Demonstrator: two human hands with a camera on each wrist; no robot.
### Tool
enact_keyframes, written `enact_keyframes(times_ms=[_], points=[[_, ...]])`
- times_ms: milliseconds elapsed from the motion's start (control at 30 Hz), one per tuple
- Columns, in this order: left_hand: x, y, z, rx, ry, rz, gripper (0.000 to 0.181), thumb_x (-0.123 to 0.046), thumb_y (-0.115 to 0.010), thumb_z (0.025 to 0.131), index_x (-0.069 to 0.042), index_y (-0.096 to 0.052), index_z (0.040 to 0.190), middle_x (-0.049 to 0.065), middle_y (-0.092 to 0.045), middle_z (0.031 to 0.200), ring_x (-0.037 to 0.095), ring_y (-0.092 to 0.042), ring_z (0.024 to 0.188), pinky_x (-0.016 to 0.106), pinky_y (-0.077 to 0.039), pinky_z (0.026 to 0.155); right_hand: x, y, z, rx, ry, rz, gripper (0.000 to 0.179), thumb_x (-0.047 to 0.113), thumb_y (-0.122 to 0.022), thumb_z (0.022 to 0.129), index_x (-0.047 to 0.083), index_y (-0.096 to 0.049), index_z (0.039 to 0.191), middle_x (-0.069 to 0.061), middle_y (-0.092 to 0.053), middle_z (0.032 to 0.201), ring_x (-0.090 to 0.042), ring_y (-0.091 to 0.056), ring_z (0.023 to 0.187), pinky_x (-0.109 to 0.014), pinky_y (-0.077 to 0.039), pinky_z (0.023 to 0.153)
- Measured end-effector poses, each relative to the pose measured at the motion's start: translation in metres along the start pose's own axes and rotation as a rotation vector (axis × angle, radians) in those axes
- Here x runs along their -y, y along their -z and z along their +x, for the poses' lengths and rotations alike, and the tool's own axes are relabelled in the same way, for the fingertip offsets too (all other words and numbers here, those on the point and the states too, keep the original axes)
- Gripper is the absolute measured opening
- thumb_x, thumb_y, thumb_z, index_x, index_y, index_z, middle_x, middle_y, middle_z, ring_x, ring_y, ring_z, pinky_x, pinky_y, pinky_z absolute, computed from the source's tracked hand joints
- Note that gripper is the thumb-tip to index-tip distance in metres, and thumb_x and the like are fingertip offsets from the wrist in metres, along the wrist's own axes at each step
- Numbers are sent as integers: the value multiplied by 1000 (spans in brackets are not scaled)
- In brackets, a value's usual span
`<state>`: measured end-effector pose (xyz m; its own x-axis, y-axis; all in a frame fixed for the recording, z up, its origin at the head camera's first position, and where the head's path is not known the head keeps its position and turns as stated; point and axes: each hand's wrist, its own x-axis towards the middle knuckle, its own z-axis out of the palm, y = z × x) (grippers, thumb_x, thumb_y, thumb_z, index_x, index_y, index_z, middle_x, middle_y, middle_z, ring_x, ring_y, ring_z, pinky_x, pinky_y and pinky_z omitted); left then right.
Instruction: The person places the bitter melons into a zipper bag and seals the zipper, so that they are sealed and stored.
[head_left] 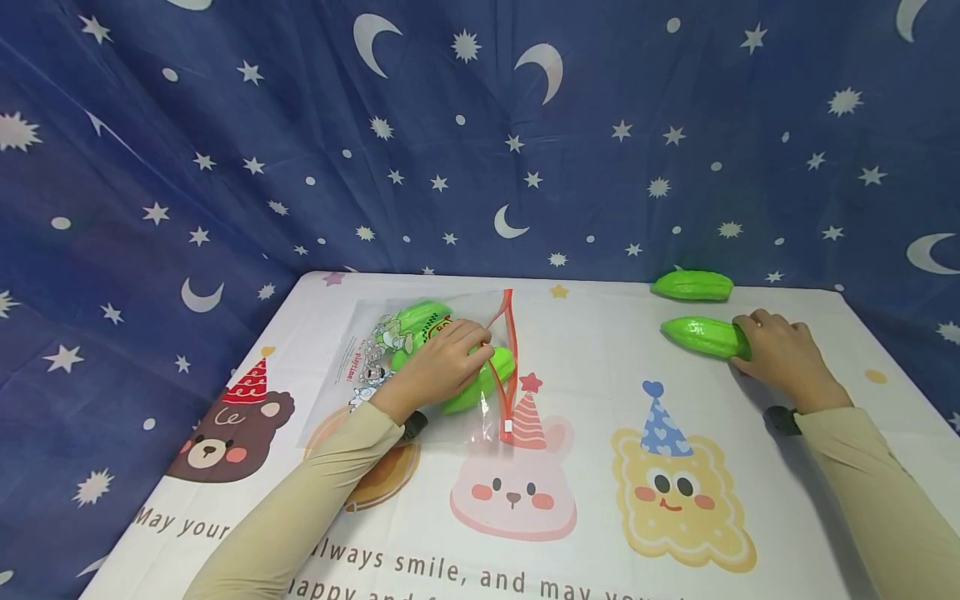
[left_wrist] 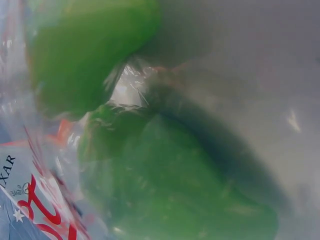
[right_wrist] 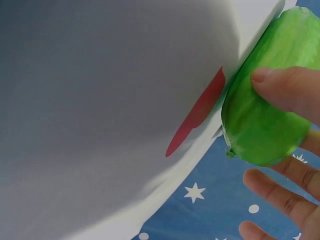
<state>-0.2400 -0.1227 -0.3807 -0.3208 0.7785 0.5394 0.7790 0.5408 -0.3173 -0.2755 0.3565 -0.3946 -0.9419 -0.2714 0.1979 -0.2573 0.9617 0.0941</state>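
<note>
My left hand [head_left: 444,367] pinches the upper layer of a clear zip bag [head_left: 472,429] near its red zipper edge, which gapes apart. Inside the bag lie several green toy cucumbers [head_left: 423,317], partly covered by printed cartoon figures and my hand. The left wrist view looks through plastic at two green shapes [left_wrist: 165,175], blurred. At the right, my right hand [head_left: 783,354] grips the blunt end of another green toy cucumber [head_left: 703,335]. Its thumb [right_wrist: 285,87] lies on the cucumber's side, with some fingers spread apart from it in the right wrist view.
One more green toy cucumber [head_left: 693,286] lies by the table's back edge, beyond the held one. The white tablecloth [head_left: 592,508] carries printed party animals and lettering. A dark blue curtain [head_left: 480,167] with moons and stars hangs behind and at the left.
</note>
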Motion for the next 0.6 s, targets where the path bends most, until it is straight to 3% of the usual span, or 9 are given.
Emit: enact_keyframes(times_ms=[333,600], points=[[0,0,-1,0,0,2,9,-6,-58,83,-7,-59,92,7,-60,101,24,-56,100,33,-45,97,0,-1,2,53,-11,-4,65,16,-80,67,-15,-49,115,-34,-54,105,-46,-56,91,-65,-41,75],[1,0,-1,2,0,3,9,-6,-59,83,-7,-59,92,7,-60,102,24,-56,100,33,-45,97,-1,-3,1,36,22,7,66,15,-83,63,-13,-52,115,-33,-54,104,-46,-56,92,-64,-41,74]])
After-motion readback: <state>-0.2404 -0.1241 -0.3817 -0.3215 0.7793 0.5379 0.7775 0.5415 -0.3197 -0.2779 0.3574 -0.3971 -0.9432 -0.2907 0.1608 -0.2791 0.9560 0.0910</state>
